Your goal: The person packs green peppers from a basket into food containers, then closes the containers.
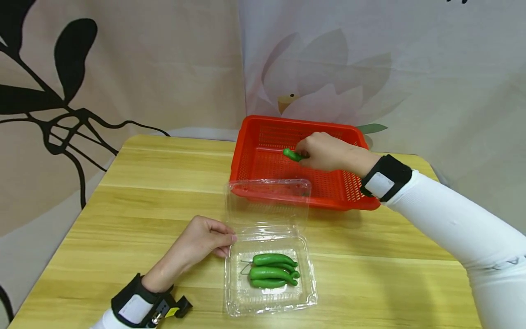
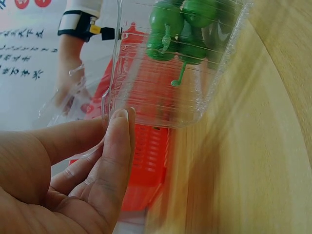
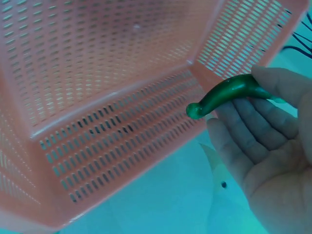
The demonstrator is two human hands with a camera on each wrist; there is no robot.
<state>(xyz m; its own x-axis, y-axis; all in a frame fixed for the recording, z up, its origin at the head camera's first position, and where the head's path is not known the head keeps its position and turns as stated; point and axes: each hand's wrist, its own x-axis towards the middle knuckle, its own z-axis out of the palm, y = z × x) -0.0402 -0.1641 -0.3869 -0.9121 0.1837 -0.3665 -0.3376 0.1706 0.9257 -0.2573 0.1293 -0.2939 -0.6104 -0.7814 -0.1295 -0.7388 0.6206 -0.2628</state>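
Observation:
Over the red plastic basket (image 1: 357,183), my right hand (image 1: 324,151) pinches a green chili pepper (image 1: 291,155) between thumb and fingers. The right wrist view shows this pepper (image 3: 229,92) curved across the fingers, with the basket's slotted walls behind it. On the table's near side, my left hand (image 1: 203,237) pinches the left rim of a clear plastic clamshell box (image 1: 267,306). Its lid stands open and leans toward the basket. Several green peppers (image 1: 271,273) lie side by side in the box. In the left wrist view, thumb and fingers (image 2: 117,146) grip the box's edge.
The wooden table (image 1: 164,192) carries the box in front and the basket at the back. Behind it hangs a printed cloth (image 1: 185,68) with dark plant shapes and a pale flower. The lid (image 1: 267,205) overlaps the basket's front rim in the head view.

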